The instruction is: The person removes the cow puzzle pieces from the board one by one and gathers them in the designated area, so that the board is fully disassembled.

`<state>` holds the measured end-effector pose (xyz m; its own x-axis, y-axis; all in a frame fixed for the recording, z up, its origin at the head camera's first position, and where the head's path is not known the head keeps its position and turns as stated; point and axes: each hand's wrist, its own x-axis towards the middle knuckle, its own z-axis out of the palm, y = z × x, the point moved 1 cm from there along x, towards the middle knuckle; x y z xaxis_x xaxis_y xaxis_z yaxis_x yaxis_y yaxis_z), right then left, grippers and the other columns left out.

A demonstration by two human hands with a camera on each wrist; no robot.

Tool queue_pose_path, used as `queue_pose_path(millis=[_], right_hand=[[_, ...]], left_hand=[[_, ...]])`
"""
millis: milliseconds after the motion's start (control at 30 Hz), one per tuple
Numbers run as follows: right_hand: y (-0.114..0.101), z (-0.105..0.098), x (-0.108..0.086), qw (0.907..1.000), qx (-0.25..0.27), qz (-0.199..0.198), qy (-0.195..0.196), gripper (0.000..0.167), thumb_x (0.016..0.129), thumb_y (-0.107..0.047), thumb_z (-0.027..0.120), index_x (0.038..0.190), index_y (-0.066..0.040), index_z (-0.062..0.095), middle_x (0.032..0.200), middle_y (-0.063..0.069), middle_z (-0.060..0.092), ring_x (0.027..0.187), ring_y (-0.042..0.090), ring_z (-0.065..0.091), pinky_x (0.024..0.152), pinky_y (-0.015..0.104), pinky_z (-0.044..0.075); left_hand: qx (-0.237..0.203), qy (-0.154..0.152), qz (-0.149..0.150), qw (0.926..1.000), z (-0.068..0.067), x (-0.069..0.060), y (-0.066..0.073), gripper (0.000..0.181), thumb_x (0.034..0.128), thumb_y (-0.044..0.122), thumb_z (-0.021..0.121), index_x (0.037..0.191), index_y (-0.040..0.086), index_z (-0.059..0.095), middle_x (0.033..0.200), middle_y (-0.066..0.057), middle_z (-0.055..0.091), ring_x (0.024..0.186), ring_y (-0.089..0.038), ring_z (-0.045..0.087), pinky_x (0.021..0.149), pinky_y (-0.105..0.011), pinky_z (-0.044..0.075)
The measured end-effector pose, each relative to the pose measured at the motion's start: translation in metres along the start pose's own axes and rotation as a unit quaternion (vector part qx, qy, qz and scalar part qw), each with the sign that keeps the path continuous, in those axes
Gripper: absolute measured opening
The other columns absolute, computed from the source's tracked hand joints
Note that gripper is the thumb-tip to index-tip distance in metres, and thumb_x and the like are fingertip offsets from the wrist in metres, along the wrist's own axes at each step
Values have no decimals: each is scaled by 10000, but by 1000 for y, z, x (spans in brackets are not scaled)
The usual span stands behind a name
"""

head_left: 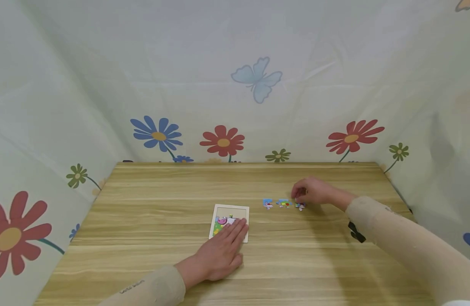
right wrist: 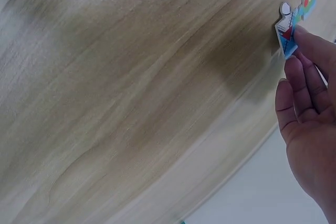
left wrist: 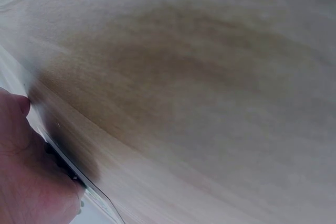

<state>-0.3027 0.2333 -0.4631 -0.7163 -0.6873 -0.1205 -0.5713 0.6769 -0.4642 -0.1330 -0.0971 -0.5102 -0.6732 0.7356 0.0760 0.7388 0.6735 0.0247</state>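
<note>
My left hand rests with straight fingers on the right side of a small puzzle tray with a pale rim. In its lower part, fitted pieces show a pink figure and green ground; the fingers cover the rest. Up and to the right, my right hand pinches a jigsaw piece between thumb and fingers, close to the tabletop. That piece is blue, white and red. To its left lie two more pieces in a row, a blue-and-green one and a blue-and-white one.
The wood-grain table reaches back to a flower-printed cloth that hangs behind and at both sides. A dark strap end hangs off the right sleeve. The left wrist view is mostly blurred tabletop.
</note>
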Motion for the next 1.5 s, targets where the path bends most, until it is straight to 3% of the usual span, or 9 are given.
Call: queue_pose_path(millis=[600,833,1067,1300,1500], right_hand=[[-4,2,-3,9997,94,-180,153,104,832,-56,707,933,-67,686,875,17,659,803,161,614,730,381,527],[-7,1,2,9995,38,-115,285,135,834,-122,723,960,-86,693,864,-38,649,790,96,589,718,302,512],[-35,0,20,9986,114,-485,178,228,849,-185,714,1045,-73,679,911,-29,651,835,110,593,747,326,508],[-71,7,46,9979,189,-608,-93,329,850,-264,714,1118,-81,663,1084,51,653,1001,179,599,900,389,478],[-103,13,67,9952,203,-946,-154,340,853,-248,711,1126,-52,660,1103,98,648,1023,237,598,920,400,469]], left_hand=[[74,-49,7,10000,3,0,-1,654,981,340,346,1494,-22,163,1556,-185,109,1422,-306,113,1125,-424,203],[107,-59,-26,9999,3,1,-1,659,981,350,337,1494,-22,156,1557,-185,102,1423,-306,108,1128,-419,193],[-4,4,-32,10000,6,0,-2,655,977,340,338,1494,-22,162,1558,-183,108,1423,-304,115,1129,-417,194],[-209,204,26,9996,7,0,-5,655,968,311,359,1491,-30,162,1558,-186,106,1425,-307,106,1127,-421,199],[-186,142,-20,9997,6,-1,-5,663,975,327,355,1496,-22,140,1564,-176,79,1429,-297,79,1132,-413,180]])
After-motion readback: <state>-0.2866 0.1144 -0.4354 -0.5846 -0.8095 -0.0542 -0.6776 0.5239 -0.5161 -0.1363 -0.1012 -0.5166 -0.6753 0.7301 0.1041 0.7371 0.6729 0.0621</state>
